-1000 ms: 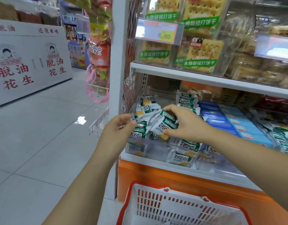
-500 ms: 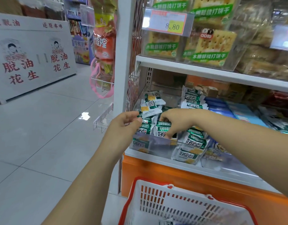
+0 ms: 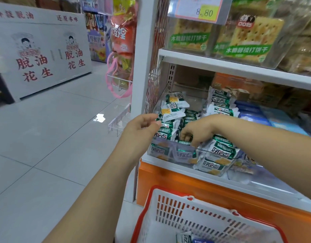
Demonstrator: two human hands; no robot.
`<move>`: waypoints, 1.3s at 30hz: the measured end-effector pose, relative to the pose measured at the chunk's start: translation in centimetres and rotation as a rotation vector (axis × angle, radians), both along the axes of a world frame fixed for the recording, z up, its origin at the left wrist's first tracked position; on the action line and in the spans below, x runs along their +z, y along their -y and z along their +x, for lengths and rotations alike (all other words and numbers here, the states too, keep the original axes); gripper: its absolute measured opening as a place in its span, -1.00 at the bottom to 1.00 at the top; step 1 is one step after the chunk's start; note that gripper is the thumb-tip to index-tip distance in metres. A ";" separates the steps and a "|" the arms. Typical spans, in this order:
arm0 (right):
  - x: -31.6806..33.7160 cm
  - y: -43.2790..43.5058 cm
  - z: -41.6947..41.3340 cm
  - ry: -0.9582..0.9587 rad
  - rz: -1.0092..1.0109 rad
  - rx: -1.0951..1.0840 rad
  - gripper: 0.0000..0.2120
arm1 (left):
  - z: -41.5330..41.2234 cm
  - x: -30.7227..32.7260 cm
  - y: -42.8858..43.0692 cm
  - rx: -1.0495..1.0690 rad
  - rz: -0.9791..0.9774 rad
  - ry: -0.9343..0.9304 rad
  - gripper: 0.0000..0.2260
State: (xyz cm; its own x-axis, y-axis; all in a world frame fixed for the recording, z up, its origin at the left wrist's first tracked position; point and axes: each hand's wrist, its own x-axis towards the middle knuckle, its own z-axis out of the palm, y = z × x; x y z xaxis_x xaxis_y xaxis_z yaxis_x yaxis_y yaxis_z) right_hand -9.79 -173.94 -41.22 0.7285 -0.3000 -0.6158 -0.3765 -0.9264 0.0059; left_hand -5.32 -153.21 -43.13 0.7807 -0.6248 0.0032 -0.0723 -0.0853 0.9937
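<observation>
So the right hand (image 3: 196, 128) was reaching down into the pile of green-and-white snack packets (image 3: 166, 135), fingers (image 3: 185, 137) bent and pointing downward, tips buried between the wrappers. Honestly I couldn't tell if they'd actually pinched one or were just poking around, since the tips were hidden by the packets. The pile sat right under and all around those fingers, inside a clear plastic bin (image 3: 170, 146) whose front wall was just below the fingertips.

The left hand (image 3: 139, 132) hung just to the left of the pile with its fingers loosely curled and a narrow gap between thumb and forefinger. Nothing was gripped there as far as I could see. The thumb tip was right up against the nearest packets, maybe touching, hard to say.

More of the same packets stood stacked behind the right wrist, with blue packets (image 3: 274, 118) further to the right. Well below both hands sat a white basket with a red rim (image 3: 170, 195), with one packet of the same kind (image 3: 183, 238) lying inside. Way above the fingers was a price tag reading 8.80 (image 3: 200, 9), with cracker packs (image 3: 247, 37) beside it.
</observation>
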 end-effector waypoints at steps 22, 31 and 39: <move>-1.5 2.3 1.0 0.270 -0.286 0.152 -0.63 | 0.8 -1.2 0.9 0.020 0.018 -0.017 -0.79; -2.4 2.5 0.9 0.259 -0.422 0.245 -0.69 | 0.7 -1.6 1.1 0.018 0.030 -0.002 -0.83; -0.1 2.1 0.4 0.301 -0.499 0.363 -0.74 | 0.6 -1.4 1.2 0.009 0.022 0.002 -0.86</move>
State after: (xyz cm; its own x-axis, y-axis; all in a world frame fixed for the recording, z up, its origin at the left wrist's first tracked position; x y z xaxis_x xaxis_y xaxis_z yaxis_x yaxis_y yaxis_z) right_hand -9.36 -176.08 -41.29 0.9544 -0.1999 -0.2218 -0.0951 -0.9077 0.4086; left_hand -4.76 -154.38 -44.51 0.7864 -0.6177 -0.0083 -0.0739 -0.1074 0.9915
